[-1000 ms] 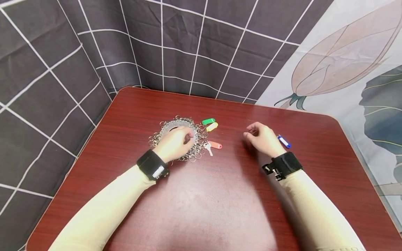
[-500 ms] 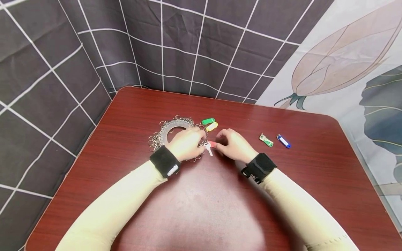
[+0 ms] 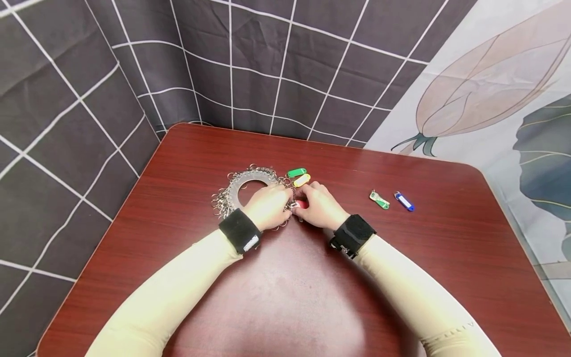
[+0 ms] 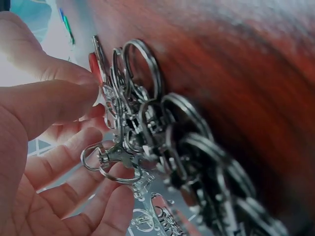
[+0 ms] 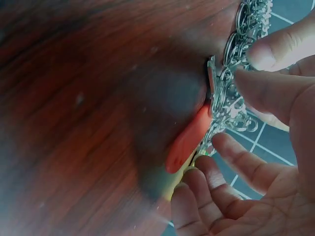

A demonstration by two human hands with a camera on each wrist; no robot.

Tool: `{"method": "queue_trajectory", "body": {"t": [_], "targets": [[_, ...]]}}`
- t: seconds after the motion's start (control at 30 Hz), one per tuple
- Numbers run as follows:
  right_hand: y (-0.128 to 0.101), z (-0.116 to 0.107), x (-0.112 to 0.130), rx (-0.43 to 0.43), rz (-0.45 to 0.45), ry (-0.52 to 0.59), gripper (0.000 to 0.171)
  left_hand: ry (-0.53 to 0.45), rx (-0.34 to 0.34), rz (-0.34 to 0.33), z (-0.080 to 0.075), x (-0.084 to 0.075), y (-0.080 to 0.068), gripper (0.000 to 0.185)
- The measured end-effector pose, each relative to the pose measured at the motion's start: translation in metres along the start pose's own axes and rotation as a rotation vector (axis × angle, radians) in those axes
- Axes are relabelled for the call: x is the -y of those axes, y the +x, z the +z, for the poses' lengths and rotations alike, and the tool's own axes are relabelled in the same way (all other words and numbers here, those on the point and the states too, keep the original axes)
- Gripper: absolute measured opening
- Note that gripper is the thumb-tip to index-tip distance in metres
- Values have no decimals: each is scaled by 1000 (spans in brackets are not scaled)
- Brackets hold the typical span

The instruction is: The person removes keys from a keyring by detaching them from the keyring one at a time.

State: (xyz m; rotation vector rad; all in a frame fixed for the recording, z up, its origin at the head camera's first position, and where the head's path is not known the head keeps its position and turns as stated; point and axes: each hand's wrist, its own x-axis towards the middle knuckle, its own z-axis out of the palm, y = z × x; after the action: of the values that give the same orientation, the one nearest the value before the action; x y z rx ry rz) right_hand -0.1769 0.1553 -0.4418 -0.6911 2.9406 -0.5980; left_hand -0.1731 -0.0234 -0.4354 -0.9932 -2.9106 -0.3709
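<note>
A clear flat hoop (image 3: pixel 236 186) hung with many metal swivel clasps and split rings lies on the table. My left hand (image 3: pixel 269 206) reaches over its right side, thumb and fingers around a clasp (image 4: pixel 118 155) at the edge. Facing it, my right hand (image 3: pixel 322 206) pinches at the metal ring of a red key tag (image 5: pixel 189 140). The key (image 5: pixel 211 76) beside that tag shows only edge-on in the right wrist view. Both thumbs meet close together at the clasps. Fingers hide the exact contact between ring and clasp.
Just behind the hands lie a green key tag (image 3: pixel 296 172) and a yellow key tag (image 3: pixel 302 180). Farther right are a green-tagged key (image 3: pixel 379 200) and a blue key tag (image 3: pixel 404 201). Dark gridded cloth (image 3: pixel 267 64) hangs behind the brown table (image 3: pixel 276 287).
My right hand has come left from beside the blue tag to the red tag, uncovering the green-tagged key. My left hand has shifted right along the hoop to its right edge.
</note>
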Motion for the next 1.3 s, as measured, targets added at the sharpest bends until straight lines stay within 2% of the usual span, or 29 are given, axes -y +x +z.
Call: {"method": "queue_trajectory", "body": {"t": [0.17,0.4,0.53,0.87,1.3], "targets": [[2,2,1,26,14,-28,34,4,0,-18,3,1,1,19],[2,2,2,20,49,-17,18,13,-4,-27,5,2,2,17],[2,2,1,36,77,-17,15,11,5,-37,6,3,2,19],[-3,-2,1,71,80,69,14,-11,3,-44,7,3,2,17],[-7,-11,-3,-45,22,104,5,-42,-13,-55,6,2,3,15]]}}
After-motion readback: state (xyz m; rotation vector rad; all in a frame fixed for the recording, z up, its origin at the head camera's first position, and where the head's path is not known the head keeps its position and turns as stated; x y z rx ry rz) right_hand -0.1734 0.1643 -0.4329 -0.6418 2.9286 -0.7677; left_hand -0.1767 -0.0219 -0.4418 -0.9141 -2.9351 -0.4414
